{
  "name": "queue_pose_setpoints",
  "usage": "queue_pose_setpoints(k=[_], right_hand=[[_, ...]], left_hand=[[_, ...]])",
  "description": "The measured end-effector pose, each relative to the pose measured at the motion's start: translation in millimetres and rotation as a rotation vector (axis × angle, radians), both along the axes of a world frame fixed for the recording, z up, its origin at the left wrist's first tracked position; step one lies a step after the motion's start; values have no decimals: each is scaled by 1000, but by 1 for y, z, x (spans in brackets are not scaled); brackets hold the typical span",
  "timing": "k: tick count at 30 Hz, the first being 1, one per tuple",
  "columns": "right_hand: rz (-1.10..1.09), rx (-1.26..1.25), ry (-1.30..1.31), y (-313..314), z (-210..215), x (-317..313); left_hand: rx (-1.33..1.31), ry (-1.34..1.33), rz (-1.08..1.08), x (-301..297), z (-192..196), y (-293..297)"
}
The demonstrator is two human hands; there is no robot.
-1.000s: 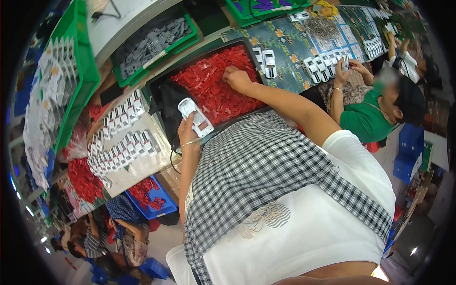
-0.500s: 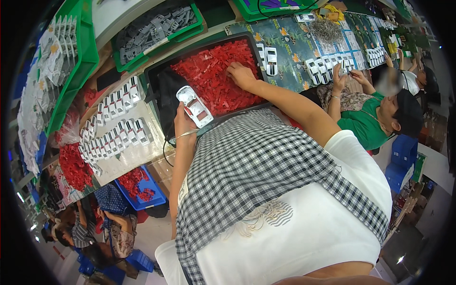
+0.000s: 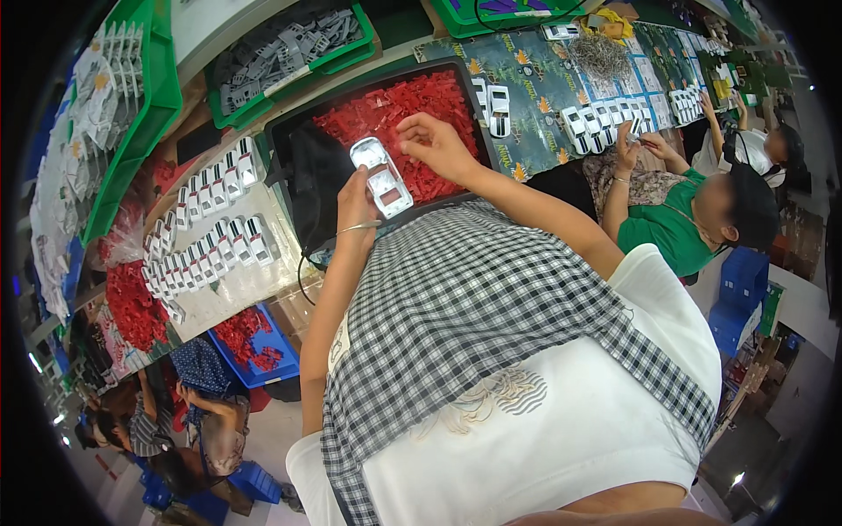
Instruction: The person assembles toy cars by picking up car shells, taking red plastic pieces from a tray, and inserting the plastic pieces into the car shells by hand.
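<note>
My left hand [image 3: 353, 203] grips a white toy car body [image 3: 382, 178] by its side, over the near edge of a black tray [image 3: 282, 140]. Red patches show in the car's openings. Small red plastic parts [image 3: 438, 96] heap up in the tray. Just right of the car, my right hand [image 3: 440, 151] hovers above the heap with thumb and fingers bent toward each other. Whatever sits between those fingertips is too small to make out.
Rows of white toy cars [image 3: 210, 188] stand on the table at left. Green bins [image 3: 294, 83] of grey parts sit behind and left. A blue bin [image 3: 263, 377] holds more red pieces. At right, a co-worker in green [image 3: 671, 215] handles something beside more cars [image 3: 605, 123].
My right hand has lifted out of the red parts and moved left toward the car. My left hand has brought the car slightly up and to the right.
</note>
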State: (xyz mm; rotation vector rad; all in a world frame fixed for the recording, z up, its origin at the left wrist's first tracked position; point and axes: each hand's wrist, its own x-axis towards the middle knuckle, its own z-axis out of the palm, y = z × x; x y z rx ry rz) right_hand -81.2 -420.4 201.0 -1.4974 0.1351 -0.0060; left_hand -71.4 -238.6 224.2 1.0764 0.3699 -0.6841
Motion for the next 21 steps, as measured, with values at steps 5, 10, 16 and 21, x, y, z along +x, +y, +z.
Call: queue_pose_setpoints(k=[5,10,16,21], right_hand=[[102,-612,-125,15,44,-8],[215,-1022,-283,16,34,-14],[268,-1168,-570,4,41,-4],[371,-1225,-777,-9,38,8]], left_hand=[[-56,-63,-63,1,-1,-11],[-10,-140,-116,2,-14,-13],[29,-179,-214,4,-28,-8],[67,-164,-184,0,-10,-12]])
